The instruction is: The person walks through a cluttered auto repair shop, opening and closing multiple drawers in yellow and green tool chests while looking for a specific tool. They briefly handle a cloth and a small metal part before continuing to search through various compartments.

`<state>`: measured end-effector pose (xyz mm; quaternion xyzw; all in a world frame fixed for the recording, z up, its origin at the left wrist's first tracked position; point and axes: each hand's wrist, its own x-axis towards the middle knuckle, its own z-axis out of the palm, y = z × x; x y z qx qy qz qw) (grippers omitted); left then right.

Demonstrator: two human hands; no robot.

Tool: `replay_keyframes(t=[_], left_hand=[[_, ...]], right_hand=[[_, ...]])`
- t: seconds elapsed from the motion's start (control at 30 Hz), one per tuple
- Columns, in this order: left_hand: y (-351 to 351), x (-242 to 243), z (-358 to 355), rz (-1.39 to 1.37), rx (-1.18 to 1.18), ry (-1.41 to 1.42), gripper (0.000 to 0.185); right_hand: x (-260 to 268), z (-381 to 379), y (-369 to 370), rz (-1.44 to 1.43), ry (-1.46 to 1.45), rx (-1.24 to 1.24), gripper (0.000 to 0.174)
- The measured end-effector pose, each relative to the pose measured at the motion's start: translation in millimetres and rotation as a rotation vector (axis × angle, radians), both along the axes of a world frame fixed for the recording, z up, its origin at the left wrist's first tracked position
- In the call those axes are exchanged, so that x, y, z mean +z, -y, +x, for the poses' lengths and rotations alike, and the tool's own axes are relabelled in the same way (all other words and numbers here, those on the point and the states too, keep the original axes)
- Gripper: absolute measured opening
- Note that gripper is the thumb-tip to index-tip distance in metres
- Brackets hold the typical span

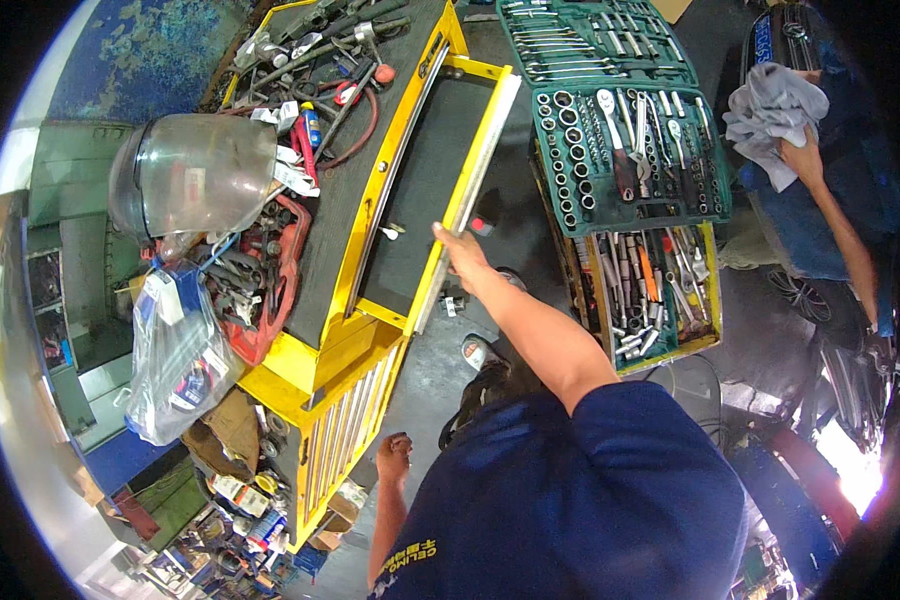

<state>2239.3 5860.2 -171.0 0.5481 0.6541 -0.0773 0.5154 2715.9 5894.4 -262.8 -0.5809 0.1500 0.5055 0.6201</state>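
Note:
My right hand (461,255) grips the front rail of a pulled-out drawer (435,157) in a yellow tool cabinet (349,386). The drawer has a dark liner, and a small white item (390,233) lies on it. Lower down, my left hand (394,454) hangs beside the cabinet's row of drawer fronts. Its fingers are curled in, with nothing visible in them. On the cabinet's black top lie a red-handled tray of parts (266,300), metal tools and a red hose (371,135).
A green socket set case (634,165) lies spread over a cart with a tool-filled drawer (660,289). Another person's hand (802,159) holds a grey cloth (776,112) at right. A clear plastic bag (169,360) hangs off the cabinet's left side, below a cloudy plastic container (202,172).

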Motion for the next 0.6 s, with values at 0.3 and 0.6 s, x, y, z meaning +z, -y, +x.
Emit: replay_keyframes(t=[0.3, 0.6], left_hand=[[-34.7, -11.6, 57.0, 0.037, -0.283, 0.034, 0.032], [-56.1, 46.5, 97.9, 0.11, -0.305, -0.069, 0.033]], right_hand=[[13.0, 11.6, 52.1, -0.044, 0.069, 0.107, 0.082], [9.1, 2.9, 18.8, 0.048, 0.124, 0.03, 0.085]])
